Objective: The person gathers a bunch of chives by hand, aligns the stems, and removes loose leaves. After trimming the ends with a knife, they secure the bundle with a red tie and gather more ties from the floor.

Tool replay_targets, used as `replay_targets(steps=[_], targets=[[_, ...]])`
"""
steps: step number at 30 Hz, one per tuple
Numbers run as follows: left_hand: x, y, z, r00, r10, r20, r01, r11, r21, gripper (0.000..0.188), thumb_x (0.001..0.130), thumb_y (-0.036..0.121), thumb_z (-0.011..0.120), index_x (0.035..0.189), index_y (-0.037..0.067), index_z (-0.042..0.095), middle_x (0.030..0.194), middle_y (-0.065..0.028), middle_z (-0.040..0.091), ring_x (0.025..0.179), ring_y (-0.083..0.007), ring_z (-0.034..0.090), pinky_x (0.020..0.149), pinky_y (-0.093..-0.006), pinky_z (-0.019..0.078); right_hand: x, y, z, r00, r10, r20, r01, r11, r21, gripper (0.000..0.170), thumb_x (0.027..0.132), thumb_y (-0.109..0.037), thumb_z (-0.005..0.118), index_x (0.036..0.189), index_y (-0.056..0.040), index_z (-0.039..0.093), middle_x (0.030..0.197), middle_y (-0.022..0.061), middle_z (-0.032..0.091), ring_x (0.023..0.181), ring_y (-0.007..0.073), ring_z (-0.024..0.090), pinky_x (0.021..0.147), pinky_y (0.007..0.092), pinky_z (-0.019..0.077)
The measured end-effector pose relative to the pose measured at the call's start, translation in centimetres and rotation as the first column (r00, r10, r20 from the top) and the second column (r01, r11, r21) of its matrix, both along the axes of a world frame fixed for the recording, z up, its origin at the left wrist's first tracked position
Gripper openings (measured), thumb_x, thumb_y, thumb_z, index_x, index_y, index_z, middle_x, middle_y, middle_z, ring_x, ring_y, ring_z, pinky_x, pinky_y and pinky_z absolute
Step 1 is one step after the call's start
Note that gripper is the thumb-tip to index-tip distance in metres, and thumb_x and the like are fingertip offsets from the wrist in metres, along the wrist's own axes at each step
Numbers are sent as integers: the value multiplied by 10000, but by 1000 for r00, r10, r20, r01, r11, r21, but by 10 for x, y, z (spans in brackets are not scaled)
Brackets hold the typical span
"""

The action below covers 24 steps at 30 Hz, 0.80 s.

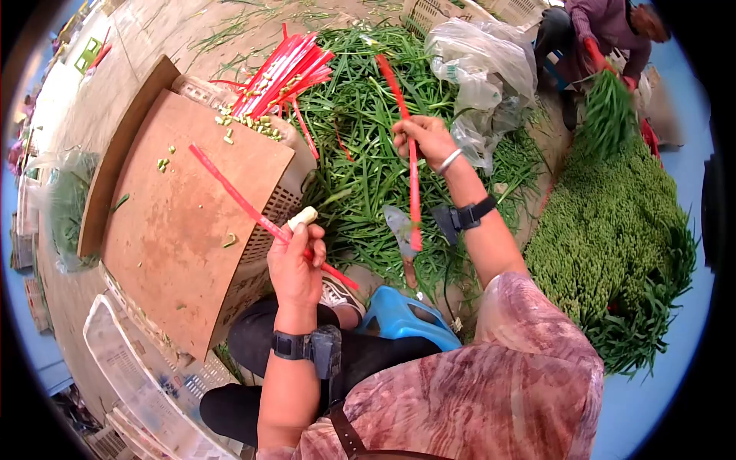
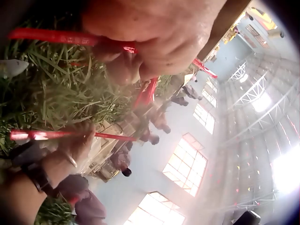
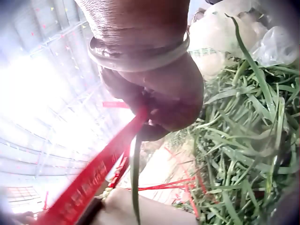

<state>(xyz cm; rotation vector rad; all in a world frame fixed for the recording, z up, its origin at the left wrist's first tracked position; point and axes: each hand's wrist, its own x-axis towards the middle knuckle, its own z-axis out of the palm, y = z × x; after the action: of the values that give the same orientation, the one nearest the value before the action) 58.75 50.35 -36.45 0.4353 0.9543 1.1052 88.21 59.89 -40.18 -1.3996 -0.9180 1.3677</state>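
Observation:
My left hand (image 1: 295, 264), close to the board's edge, grips a long red strip (image 1: 230, 186) that sticks out on both sides of the fist. A short whitish piece (image 1: 303, 218) shows at its fingertips; I cannot tell whether it is held or wrapped round a finger. Over the leafy pile, my right hand (image 1: 427, 142) pinches a second red strip (image 1: 415, 201) around its middle. Printed lettering runs along this strip (image 3: 89, 180) in the right wrist view. Loose long green leaves (image 1: 360, 100) lie beneath both strips. A knife (image 1: 399, 228) rests on the leaves below the right hand.
A brown board (image 1: 192, 199) on crates bears cut stalk ends and a bunch of red strips (image 1: 280, 77). A blue stool (image 1: 406, 314) stands by my legs. Plastic bags (image 1: 483, 69) lie behind the pile. At right, a person (image 1: 606, 38) handles greens beside a big green heap (image 1: 613, 245).

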Motion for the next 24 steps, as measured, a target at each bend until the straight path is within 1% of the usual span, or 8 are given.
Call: replay_targets(steps=[5, 9, 12, 16, 20, 21, 23, 24], targets=[[15, 3, 2, 985, -12, -171, 13, 1000, 8, 248, 894, 97, 610, 1125, 10, 593, 854, -25, 615, 598, -42, 484, 478, -169, 343, -50, -58, 31, 903, 406, -142, -423, 898, -120, 259, 910, -221, 542, 849, 6, 652, 637, 58, 642, 455, 101, 560, 432, 223, 456], [25, 0, -4, 940, -56, -336, 79, 995, 55, 155, 860, 169, 675, 903, 28, 626, 698, 24, 553, 503, -30, 422, 424, -178, 302, -99, -95, 25, 845, 523, -111, -535, 825, -185, 268, 914, -222, 538, 824, 3, 651, 616, 50, 629, 445, 99, 537, 419, 235, 442], [24, -4, -11, 904, -58, -423, 89, 995, 53, 152, 873, 166, 658, 824, 28, 621, 682, 16, 561, 502, -35, 429, 429, -181, 308, -116, -109, 12, 881, 430, -197, -459, 879, -132, 244, 918, -166, 517, 826, 22, 643, 614, 63, 623, 447, 104, 533, 422, 232, 438], [22, -7, -6, 856, -3, -517, 57, 994, 89, 152, 888, 137, 623, 875, -8, 667, 672, 5, 581, 537, -45, 441, 491, -205, 346, -116, -128, 6, 923, 351, -156, -368, 924, -99, 252, 925, -181, 522, 854, 28, 643, 631, 62, 620, 451, 99, 529, 420, 233, 430], [15, -5, -9, 682, 224, -697, 1, 952, 306, 187, 927, 172, 572, 933, 18, 678, 682, 20, 576, 562, -37, 449, 505, -204, 354, -88, -143, -5, 972, 219, -87, -231, 956, -178, 253, 933, -183, 519, 947, 33, 650, 651, 44, 624, 450, 71, 499, 407, 212, 398], [10, -5, -4, 720, 217, -659, -86, 970, 225, 207, 941, 195, 553, 948, 33, 682, 704, 26, 587, 597, -39, 458, 542, -205, 372, -76, -144, -12, 977, 210, -31, -212, 961, -177, 250, 926, -179, 528, 952, 36, 653, 645, 39, 624, 449, 63, 494, 403, 203, 394], [4, 0, -5, 789, 355, -501, -254, 932, 260, 217, 967, 186, 499, 984, 18, 637, 843, -35, 630, 730, -103, 590, 662, -242, 481, -42, -136, -40, 948, 248, 199, -207, 956, -208, 226, 894, -183, 552, 966, -5, 672, 628, 56, 623, 465, 83, 534, 433, 229, 433], [2, 1, -2, 830, 419, -369, -338, 903, 266, 221, 977, 182, 475, 989, 12, 617, 896, -61, 638, 780, -138, 631, 704, -264, 512, -14, -127, -75, 638, 356, 682, -278, 933, -227, 234, 853, -213, 582, 978, -37, 671, 686, 117, 645, 584, 172, 619, 544, 319, 495]])
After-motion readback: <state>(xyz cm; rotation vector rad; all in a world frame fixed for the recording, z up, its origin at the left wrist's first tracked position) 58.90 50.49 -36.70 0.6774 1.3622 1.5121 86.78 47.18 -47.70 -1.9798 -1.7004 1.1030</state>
